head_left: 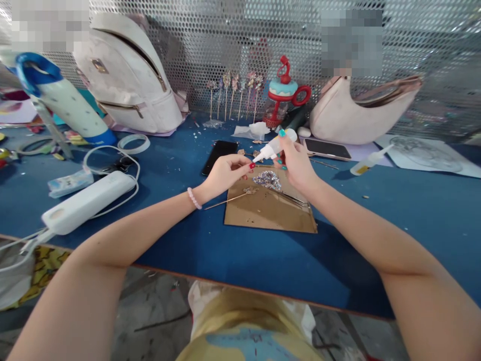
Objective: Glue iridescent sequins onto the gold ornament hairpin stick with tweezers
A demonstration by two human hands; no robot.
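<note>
A person's 2 bare hands are meeting above a blue table. The right hand (296,163) is grasping a white squeeze bottle (271,148) by its body, thumb on the near side and fingers curling around it. The left hand (224,173) is bringing its thumb and fingers close together at the nozzle end; whether they are pinching the tip or something small is not possible to tell.

The bottle is lying between the hands, its long axis slanting: the base is pointing up, away and to the right, while the nozzle is pointing down toward the left thumb. The right hand is sitting nearer the body of the bottle, the left nearer its tip.

Just below the hands, on the wearer's side, a piece of cardboard (270,216) is supporting a heap of shiny beads (267,179). A thin stick (230,200) with an ornament at its end is lying nearer the left hand, its bare end running leftward past the cardboard toward the wrist. Metal tweezers (295,199) are lying below the right hand, slanting from the beads toward the right forearm
</note>
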